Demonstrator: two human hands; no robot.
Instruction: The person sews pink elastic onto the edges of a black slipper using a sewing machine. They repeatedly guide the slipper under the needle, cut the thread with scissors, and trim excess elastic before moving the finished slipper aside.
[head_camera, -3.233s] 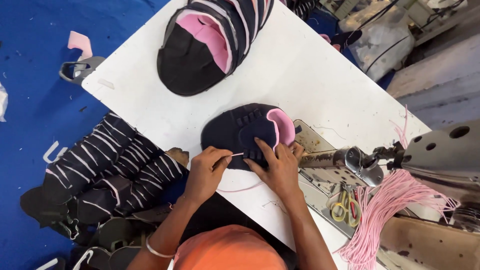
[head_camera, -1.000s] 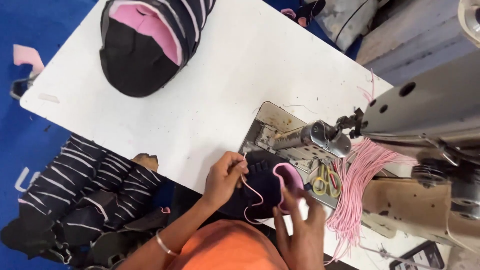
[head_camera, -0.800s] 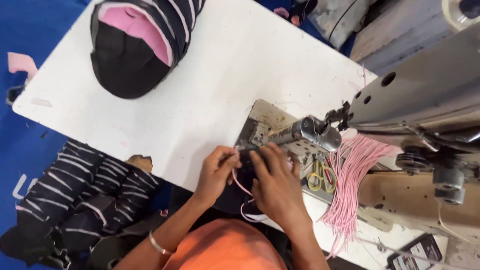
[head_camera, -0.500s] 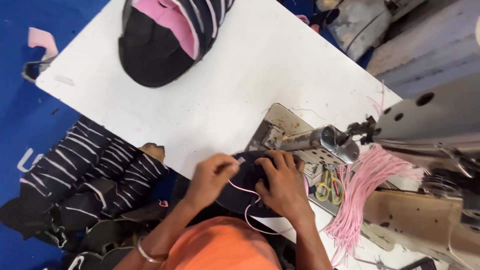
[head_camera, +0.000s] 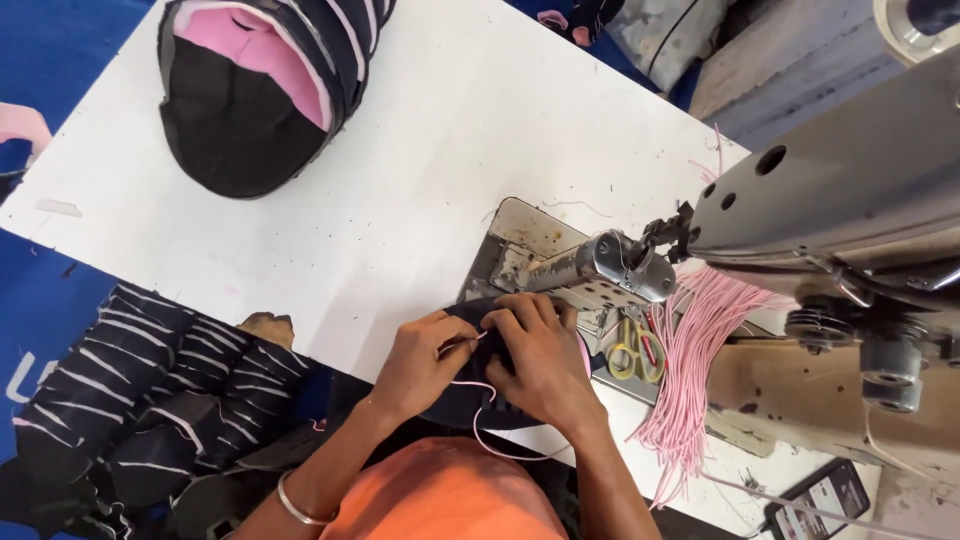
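Left hand (head_camera: 420, 362) fingers pinch pink cord (head_camera: 478, 425) at dark shoe upper (head_camera: 470, 400). Right hand (head_camera: 540, 355) fingers press the upper beside sewing machine arm (head_camera: 590, 265), white tabletop (head_camera: 400, 180).

A stack of black-and-pink striped shoe uppers (head_camera: 262, 85) sits at the upper left on the white worktable (head_camera: 420, 170). Yellow-handled scissors (head_camera: 633, 350) lie right of centre, beside a hanging bundle of pink cords (head_camera: 692, 370). A grey sewing machine (head_camera: 840, 215) fills the right.

Both hands cover most of the dark fabric piece (head_camera: 462, 400); the grip unclear
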